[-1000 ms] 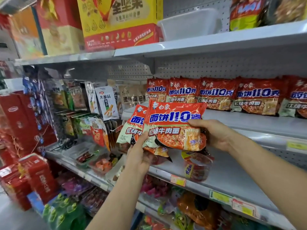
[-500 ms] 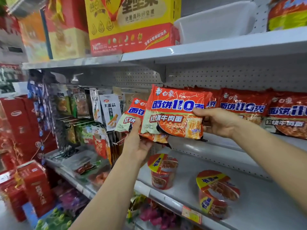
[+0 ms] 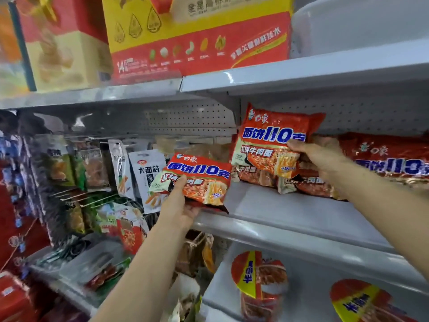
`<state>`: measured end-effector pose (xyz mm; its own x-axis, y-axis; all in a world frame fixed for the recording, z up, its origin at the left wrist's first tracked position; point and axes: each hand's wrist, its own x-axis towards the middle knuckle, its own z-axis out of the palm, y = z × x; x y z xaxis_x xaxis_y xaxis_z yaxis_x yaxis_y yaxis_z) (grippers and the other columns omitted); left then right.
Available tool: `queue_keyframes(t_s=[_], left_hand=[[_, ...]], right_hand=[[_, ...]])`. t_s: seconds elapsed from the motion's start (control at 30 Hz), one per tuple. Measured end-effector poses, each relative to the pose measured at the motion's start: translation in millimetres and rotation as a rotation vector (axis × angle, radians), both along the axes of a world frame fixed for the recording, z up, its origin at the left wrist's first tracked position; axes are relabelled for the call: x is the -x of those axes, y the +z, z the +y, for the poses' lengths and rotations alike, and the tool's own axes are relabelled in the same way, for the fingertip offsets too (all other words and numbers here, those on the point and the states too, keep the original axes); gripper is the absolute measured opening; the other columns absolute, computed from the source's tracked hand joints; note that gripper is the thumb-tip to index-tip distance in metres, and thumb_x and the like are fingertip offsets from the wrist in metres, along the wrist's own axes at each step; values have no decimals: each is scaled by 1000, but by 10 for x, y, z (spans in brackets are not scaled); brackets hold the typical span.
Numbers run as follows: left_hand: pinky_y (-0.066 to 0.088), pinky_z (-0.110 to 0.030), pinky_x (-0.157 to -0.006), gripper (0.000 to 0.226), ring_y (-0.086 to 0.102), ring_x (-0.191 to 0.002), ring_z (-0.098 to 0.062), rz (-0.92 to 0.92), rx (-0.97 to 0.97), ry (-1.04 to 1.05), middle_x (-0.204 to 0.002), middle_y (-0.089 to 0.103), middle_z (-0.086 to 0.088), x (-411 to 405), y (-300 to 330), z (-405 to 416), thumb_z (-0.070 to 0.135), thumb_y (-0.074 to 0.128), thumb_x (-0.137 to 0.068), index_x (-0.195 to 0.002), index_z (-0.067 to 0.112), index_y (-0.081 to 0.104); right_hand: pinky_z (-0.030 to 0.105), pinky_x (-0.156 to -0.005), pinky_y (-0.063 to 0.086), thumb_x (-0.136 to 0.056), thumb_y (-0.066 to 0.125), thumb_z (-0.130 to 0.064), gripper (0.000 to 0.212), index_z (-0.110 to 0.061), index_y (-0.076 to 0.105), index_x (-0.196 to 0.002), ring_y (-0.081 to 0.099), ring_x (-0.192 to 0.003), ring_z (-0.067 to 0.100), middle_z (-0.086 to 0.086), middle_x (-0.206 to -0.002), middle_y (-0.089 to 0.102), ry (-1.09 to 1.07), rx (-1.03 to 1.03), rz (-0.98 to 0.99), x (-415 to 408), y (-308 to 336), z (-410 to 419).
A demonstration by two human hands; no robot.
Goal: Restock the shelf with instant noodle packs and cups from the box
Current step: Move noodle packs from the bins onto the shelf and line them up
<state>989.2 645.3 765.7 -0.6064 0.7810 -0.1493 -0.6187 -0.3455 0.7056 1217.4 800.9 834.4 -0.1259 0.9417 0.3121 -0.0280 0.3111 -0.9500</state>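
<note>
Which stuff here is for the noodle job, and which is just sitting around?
For the job:
red instant noodle pack gripped by the right hand
second red noodle pack held by the left hand
grey metal shelf
red-and-yellow noodle cups

Just sitting around:
yellow-and-red cardboard gift box
white snack pouch

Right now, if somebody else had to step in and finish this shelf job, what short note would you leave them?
Left hand: grips one noodle pack at the middle shelf's left end.
Right hand: holds a second pack above the row of packs along the shelf back.
Done: a row of packs is in place; two noodle cups lie on the shelf below.
Left: set down both held packs. The box is out of view, so remaining stock is unknown.
</note>
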Motion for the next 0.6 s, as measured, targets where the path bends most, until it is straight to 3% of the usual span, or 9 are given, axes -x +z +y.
queue_keyframes(t_s=[0.13, 0.23, 0.4, 0.47, 0.6], left_hand=[[51, -40, -60, 29, 66, -85, -24, 14, 23, -70, -107, 69, -11, 225, -21, 118, 22, 67, -92, -117, 12, 55], [51, -40, -61, 29, 66, -84, -23, 14, 24, -140, -103, 70, -10, 309, -36, 211, 23, 66, -93, -118, 12, 57], [53, -43, -65, 41, 66, -93, -25, 18, 10, -203, -108, 70, -11, 438, -65, 334, 22, 69, -90, -127, 11, 55], [55, -46, -68, 41, 67, -95, -26, 17, -4, -224, -111, 70, -12, 485, -62, 365, 22, 69, -89, -126, 11, 55], [55, -46, -70, 39, 67, -93, -26, 11, -31, -249, -106, 71, -11, 518, -44, 400, 20, 70, -89, -125, 11, 56]], right_hand=[[37, -69, 56, -78, 80, -22, 24, -15, 69, -98, 69, -79, 22, 4, -94, 73, -35, 9, -135, 407, -143, 147], [27, -55, 53, -81, 78, -19, 26, -11, 66, -103, 64, -74, 18, 3, -93, 69, -44, 56, -183, 625, -266, 202], [33, -66, 56, -82, 77, -20, 20, -11, 62, -91, 64, -70, 19, 8, -92, 69, -151, 35, -299, 804, -360, 287], [39, -69, 57, -82, 77, -30, 24, -13, 60, -84, 66, -73, 23, 7, -89, 69, -259, -86, -462, 838, -362, 315], [34, -70, 46, -77, 76, -51, 58, -9, 55, -110, 62, -96, 28, 6, -106, 62, -521, -342, -866, 867, -347, 312]])
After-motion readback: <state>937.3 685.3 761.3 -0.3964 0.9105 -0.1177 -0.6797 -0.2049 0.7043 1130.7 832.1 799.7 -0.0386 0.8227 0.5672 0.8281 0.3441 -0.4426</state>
